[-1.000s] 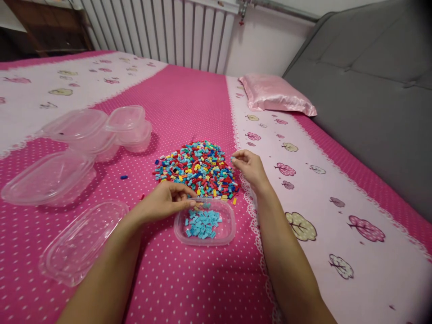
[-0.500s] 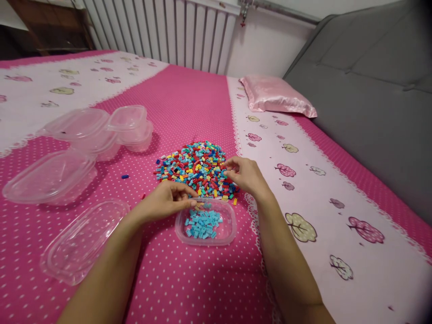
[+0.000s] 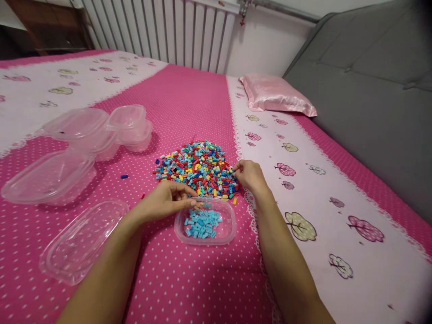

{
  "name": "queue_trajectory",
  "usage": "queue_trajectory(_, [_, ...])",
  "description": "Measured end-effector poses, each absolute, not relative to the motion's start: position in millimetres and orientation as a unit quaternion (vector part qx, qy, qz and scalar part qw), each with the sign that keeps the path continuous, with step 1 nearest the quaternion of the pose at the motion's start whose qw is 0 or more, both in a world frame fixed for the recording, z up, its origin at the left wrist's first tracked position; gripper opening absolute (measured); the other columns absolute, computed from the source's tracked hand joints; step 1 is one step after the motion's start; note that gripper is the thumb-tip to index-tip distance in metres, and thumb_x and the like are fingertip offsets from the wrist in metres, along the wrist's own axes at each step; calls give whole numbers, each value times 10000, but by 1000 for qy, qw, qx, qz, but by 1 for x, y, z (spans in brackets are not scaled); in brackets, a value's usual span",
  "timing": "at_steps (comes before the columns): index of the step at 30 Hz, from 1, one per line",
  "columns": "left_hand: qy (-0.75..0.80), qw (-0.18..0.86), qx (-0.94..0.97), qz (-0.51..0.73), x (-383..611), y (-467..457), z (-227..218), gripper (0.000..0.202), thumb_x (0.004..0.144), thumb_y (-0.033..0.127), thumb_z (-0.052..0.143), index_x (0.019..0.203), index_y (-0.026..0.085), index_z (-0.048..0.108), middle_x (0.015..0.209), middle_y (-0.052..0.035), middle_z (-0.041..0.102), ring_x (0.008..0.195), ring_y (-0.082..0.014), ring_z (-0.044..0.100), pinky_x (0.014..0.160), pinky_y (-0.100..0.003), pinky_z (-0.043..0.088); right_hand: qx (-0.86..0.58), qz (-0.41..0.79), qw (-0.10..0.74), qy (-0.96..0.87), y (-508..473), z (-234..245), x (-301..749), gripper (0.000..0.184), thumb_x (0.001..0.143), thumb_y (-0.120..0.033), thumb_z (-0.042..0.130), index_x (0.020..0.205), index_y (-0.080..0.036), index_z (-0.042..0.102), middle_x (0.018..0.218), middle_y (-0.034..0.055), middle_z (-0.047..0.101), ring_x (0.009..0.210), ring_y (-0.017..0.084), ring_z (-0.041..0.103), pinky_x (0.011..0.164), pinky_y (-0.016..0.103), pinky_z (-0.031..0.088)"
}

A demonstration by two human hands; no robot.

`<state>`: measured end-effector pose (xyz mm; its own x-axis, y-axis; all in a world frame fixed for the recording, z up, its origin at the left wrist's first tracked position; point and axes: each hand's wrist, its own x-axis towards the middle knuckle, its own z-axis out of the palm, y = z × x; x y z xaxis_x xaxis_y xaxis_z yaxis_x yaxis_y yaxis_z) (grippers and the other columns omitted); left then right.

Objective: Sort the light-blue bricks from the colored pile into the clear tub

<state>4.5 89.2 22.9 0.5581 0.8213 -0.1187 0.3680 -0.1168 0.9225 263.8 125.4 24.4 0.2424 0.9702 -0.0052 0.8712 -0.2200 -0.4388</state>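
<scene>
My left hand (image 3: 170,200) is closed on the near-side clear plastic container (image 3: 229,236), thumb and fingers pinching its far left rim. Inside the container lie many light blue building bricks (image 3: 202,224). Just beyond it spreads a heap of mixed small building bricks (image 3: 199,164), in red, yellow, blue, green and white. At the heap's right edge, my right hand (image 3: 249,174) has its fingertips pinched together on a small blue brick (image 3: 232,170), partly hidden by the fingers.
An oval clear lid (image 3: 86,238) lies at left on the pink dotted bedspread (image 3: 162,279). Lidded clear containers (image 3: 50,177) stand farther left, some stacked. A stray dark blue brick (image 3: 124,176) lies between them and the heap. A pink pillow (image 3: 276,94) rests near the grey headboard (image 3: 367,90).
My right hand has shifted slightly right along the heap's edge, and its fingers have come together. My left hand stays on the container's rim.
</scene>
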Motion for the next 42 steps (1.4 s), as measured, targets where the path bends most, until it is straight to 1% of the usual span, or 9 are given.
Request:
queue_trajectory(4, [418,522,711,218,5,89,23,348,737,395,683,908,93,707,602,-28,632,538,-107,527,504,-205,384,-753,130,215,-609,126,26,264,211,765,-109,562,857,-202,728,840,58,720,773,166,649,722,254,464])
queue_trajectory(8, [414,521,713,219,4,89,23,339,743,393,679,909,99,709,588,-17,619,525,-97,507,492,-196,369,-644,202,271,-687,127,23,260,178,755,-121,624,879,-195,728,843,27,730,761,144,655,730,240,485])
queue_trajectory(11, [413,520,716,216,3,89,23,337,748,390,675,918,101,707,589,-16,617,523,-95,504,490,-194,367,-603,197,262,-727,128,20,256,286,717,-66,640,943,-219,728,857,11,728,769,149,652,741,262,491])
queue_trajectory(14, [413,521,716,213,3,90,23,338,751,394,668,915,100,703,599,-23,626,532,-104,524,501,-201,380,-587,175,244,-752,128,19,253,391,704,-5,597,993,-234,728,883,20,716,773,158,640,741,283,492])
queue_trajectory(19, [411,523,716,212,4,90,22,344,750,399,668,916,100,701,599,-24,628,528,-105,525,498,-204,381,-579,163,227,-766,127,19,254,466,682,45,552,1017,-231,721,948,39,681,788,158,617,751,295,486])
queue_trajectory(23, [413,524,714,213,4,90,22,336,744,396,677,904,101,703,601,-23,628,534,-105,529,510,-207,387,-574,161,236,-767,130,16,255,420,677,39,562,975,-211,718,896,34,670,760,147,606,734,278,479])
queue_trajectory(31, [417,525,712,210,5,90,23,329,745,390,673,907,107,707,609,-26,633,540,-103,529,513,-207,389,-585,177,267,-745,132,13,255,179,704,-44,609,803,-178,676,780,14,689,710,142,617,700,256,471])
queue_trajectory(35, [416,526,711,210,5,89,24,341,738,396,678,906,101,705,611,-31,638,544,-108,537,516,-210,397,-607,188,272,-723,131,13,256,165,719,-62,590,802,-184,663,744,0,685,680,128,612,683,239,460])
queue_trajectory(42, [418,527,709,212,5,88,26,343,740,404,677,899,101,703,608,-27,641,536,-104,528,496,-202,384,-665,163,270,-677,128,19,258,181,738,-76,539,813,-175,670,740,23,690,686,142,619,681,247,463])
